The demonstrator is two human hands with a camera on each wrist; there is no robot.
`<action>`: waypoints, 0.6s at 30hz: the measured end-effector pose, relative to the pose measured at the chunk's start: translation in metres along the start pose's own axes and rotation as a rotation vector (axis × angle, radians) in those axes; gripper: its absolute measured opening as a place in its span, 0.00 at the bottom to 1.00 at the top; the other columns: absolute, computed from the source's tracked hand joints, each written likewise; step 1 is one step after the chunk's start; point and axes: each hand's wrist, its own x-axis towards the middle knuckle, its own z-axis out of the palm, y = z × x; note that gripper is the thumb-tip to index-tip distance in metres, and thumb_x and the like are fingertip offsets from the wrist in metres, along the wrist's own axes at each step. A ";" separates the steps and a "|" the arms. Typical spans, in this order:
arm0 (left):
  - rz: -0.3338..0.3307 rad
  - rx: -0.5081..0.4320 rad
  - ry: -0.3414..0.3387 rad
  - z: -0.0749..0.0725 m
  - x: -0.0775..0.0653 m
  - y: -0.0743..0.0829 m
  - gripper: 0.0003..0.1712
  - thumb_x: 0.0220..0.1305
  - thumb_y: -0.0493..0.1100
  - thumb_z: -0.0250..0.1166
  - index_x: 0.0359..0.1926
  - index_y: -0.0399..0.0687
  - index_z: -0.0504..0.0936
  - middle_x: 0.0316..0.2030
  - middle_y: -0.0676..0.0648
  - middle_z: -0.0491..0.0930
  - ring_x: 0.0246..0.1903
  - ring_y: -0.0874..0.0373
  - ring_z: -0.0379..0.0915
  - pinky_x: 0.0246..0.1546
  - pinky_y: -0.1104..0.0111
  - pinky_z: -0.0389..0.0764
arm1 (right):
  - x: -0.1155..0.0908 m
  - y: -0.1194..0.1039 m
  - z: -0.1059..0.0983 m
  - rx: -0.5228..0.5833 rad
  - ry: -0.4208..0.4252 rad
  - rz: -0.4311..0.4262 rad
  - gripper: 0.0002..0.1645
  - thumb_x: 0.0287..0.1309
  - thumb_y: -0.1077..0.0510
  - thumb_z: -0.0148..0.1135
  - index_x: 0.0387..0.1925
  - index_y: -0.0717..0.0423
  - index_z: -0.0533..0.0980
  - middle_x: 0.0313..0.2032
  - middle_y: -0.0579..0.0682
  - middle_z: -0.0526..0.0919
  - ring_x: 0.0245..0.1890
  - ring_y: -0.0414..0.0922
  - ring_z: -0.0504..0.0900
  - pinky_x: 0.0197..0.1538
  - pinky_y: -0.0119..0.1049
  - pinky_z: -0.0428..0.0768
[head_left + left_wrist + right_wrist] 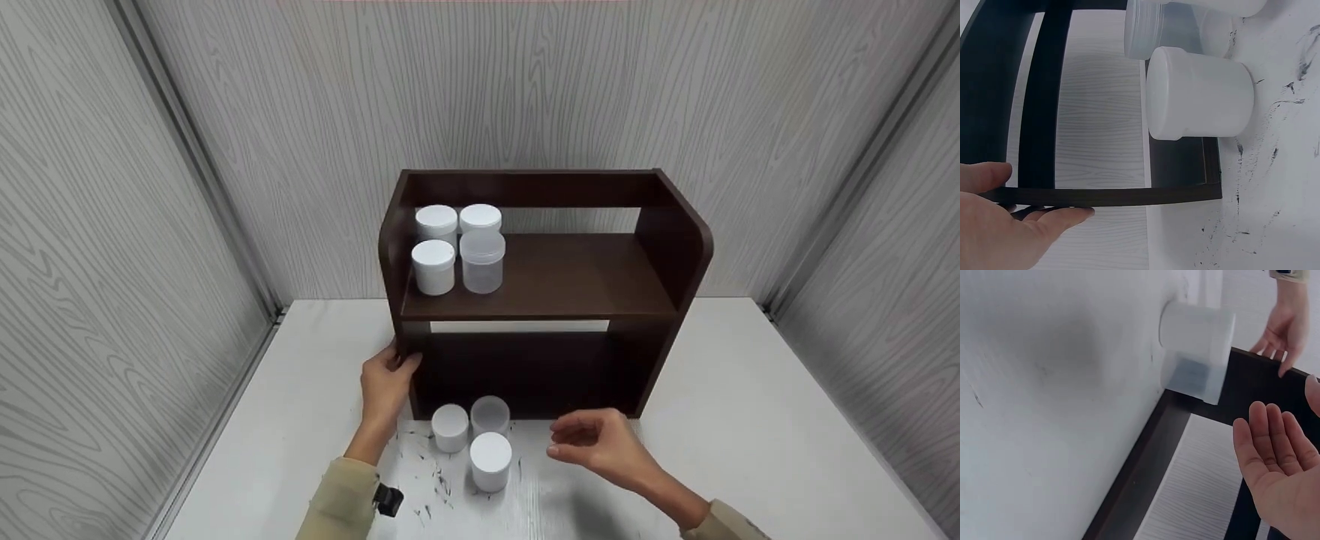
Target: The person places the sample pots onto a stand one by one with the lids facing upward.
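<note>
My left hand (pixel 384 394) grips the left side panel of a dark brown two-tier shelf (pixel 577 277); in the left wrist view the thumb lies on one face of the panel and the fingers on the other. Hovering in front of the shelf's lower right part, my right hand (pixel 604 446) holds nothing, its fingers loosely bent. Between the hands stand a small white jar (pixel 450 429), a translucent jar (pixel 490 412) and a white-lidded jar (pixel 491 463), close together before the lower tier. The right wrist view shows the right palm (pixel 1283 486) facing the shelf.
On the upper tier's left side are several jars, including a front white jar (pixel 433 270) and a translucent jar (pixel 483 270). The white tabletop (pixel 750 405) carries dark scuff marks near the jars. Grey wood-grain panels (pixel 540 90) enclose the back and sides.
</note>
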 end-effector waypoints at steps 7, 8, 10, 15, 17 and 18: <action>-0.013 -0.006 -0.003 -0.001 -0.001 -0.001 0.28 0.72 0.37 0.65 0.69 0.28 0.75 0.65 0.30 0.77 0.65 0.39 0.76 0.64 0.54 0.78 | 0.005 0.014 0.025 -0.016 -0.046 0.009 0.31 0.54 0.54 0.83 0.56 0.67 0.83 0.45 0.57 0.90 0.47 0.55 0.90 0.53 0.42 0.87; -0.012 -0.007 -0.004 -0.001 -0.001 -0.001 0.28 0.72 0.37 0.65 0.69 0.28 0.75 0.65 0.30 0.77 0.65 0.39 0.75 0.64 0.54 0.78 | 0.006 0.016 0.028 -0.027 -0.048 0.008 0.33 0.54 0.54 0.83 0.57 0.68 0.83 0.46 0.58 0.90 0.48 0.56 0.89 0.53 0.42 0.87; -0.012 -0.011 -0.007 0.000 -0.002 0.000 0.28 0.73 0.37 0.65 0.70 0.28 0.74 0.65 0.30 0.76 0.65 0.38 0.75 0.64 0.54 0.78 | 0.008 0.018 0.035 -0.041 -0.052 0.005 0.34 0.53 0.55 0.83 0.57 0.69 0.82 0.48 0.61 0.89 0.49 0.57 0.89 0.55 0.45 0.86; -0.021 -0.030 -0.015 -0.001 -0.002 0.001 0.28 0.73 0.38 0.65 0.69 0.28 0.75 0.65 0.31 0.77 0.66 0.38 0.74 0.64 0.53 0.78 | 0.014 0.022 0.047 -0.041 -0.063 0.013 0.35 0.51 0.56 0.84 0.57 0.72 0.82 0.53 0.65 0.87 0.51 0.59 0.88 0.56 0.48 0.85; -0.024 -0.036 -0.021 -0.002 -0.002 0.002 0.28 0.73 0.38 0.65 0.69 0.29 0.74 0.65 0.31 0.76 0.66 0.39 0.74 0.65 0.52 0.77 | 0.016 0.024 0.051 -0.040 -0.061 0.019 0.36 0.50 0.55 0.85 0.57 0.71 0.82 0.54 0.64 0.87 0.52 0.60 0.88 0.57 0.48 0.85; -0.026 -0.039 -0.023 -0.002 -0.002 0.002 0.29 0.73 0.38 0.65 0.70 0.29 0.74 0.66 0.31 0.76 0.66 0.39 0.73 0.66 0.52 0.76 | 0.017 0.025 0.053 -0.041 -0.058 0.018 0.36 0.50 0.54 0.85 0.57 0.70 0.83 0.54 0.64 0.87 0.52 0.60 0.88 0.57 0.49 0.85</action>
